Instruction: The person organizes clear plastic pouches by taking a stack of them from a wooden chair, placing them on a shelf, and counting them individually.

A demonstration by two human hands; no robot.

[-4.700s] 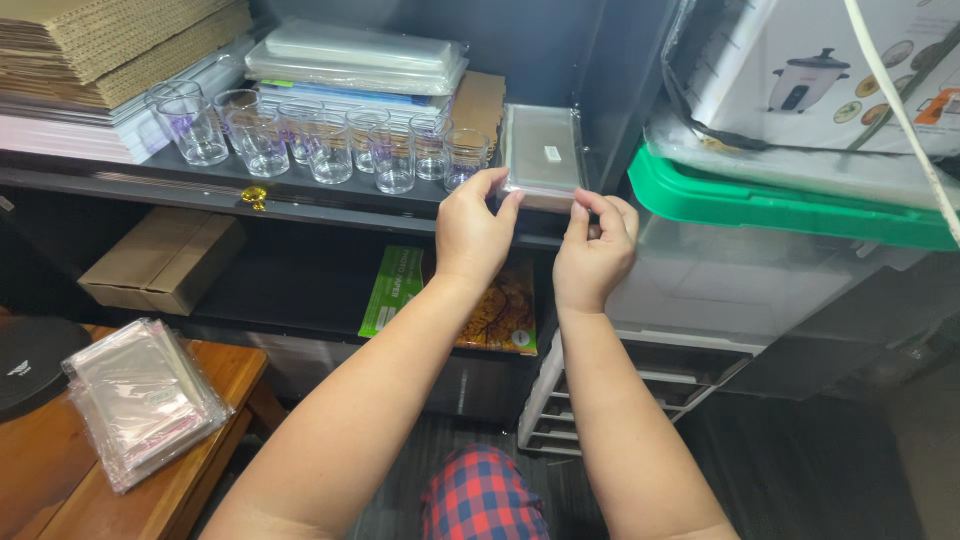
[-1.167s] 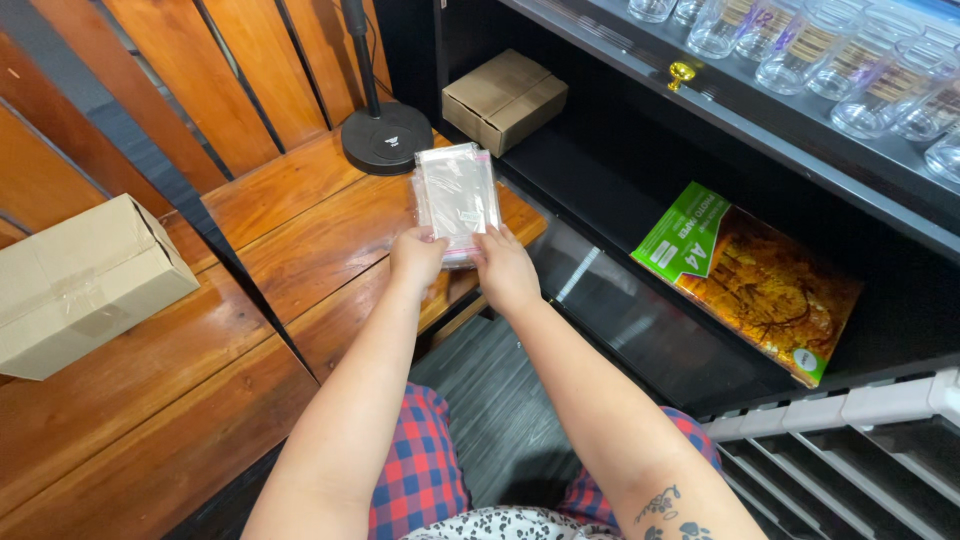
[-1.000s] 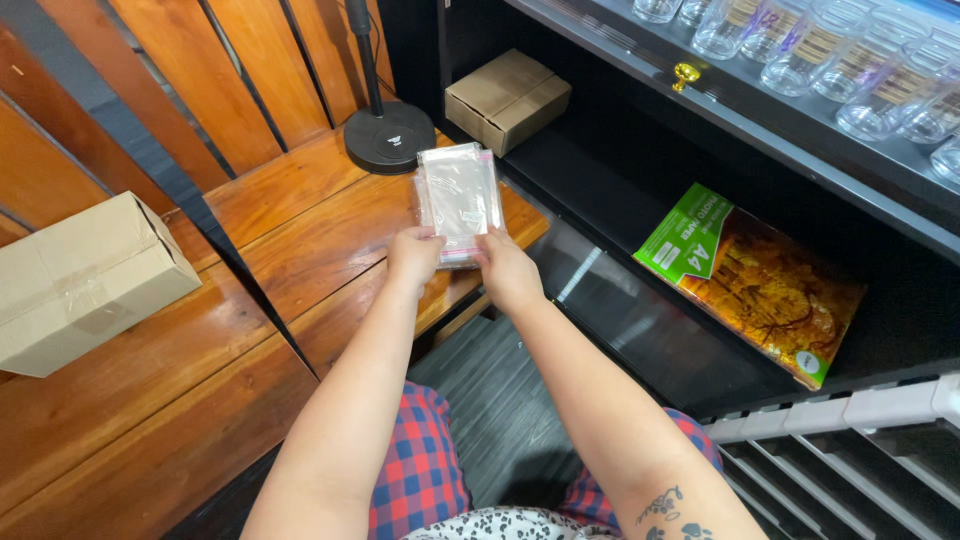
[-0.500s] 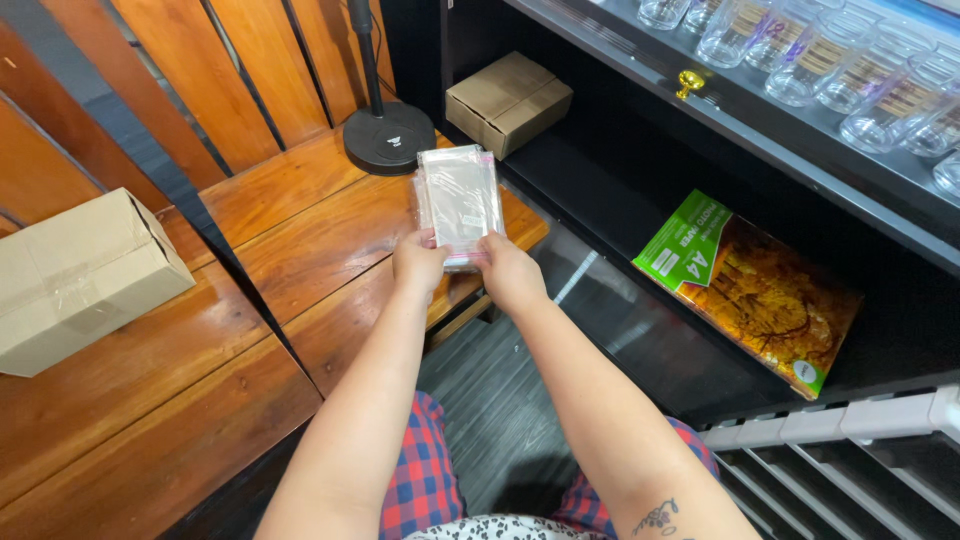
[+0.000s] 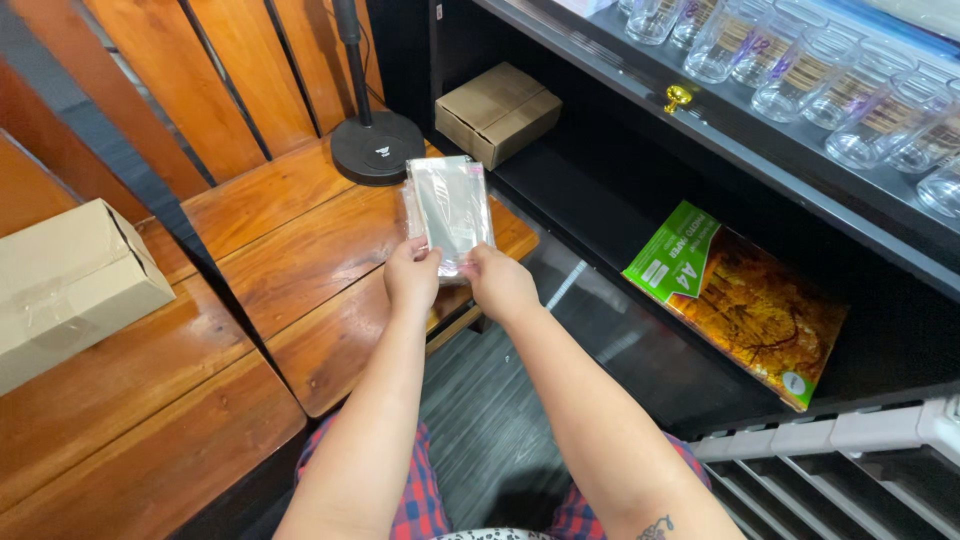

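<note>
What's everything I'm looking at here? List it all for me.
stack of clear plastic sleeves: one, see-through, held above the wooden bench
wooden bench: one, reddish brown, left
cardboard box: one, tan, far left on the bench
small cardboard box: one, brown, lower black shelf
round stand base: one, black, on the bench
paper pack: one, green and orange, lower shelf
glasses: a row, clear, upper shelf
knob: one, gold, shelf edge
left hand: grips the stack's bottom
right hand: grips the stack's bottom

It looks like a small shop storeroom: a black shelf (image 5: 700, 130) carries rows of new glasses (image 5: 800, 80), with cardboard boxes (image 5: 497, 112) at 12 o'clock.
</note>
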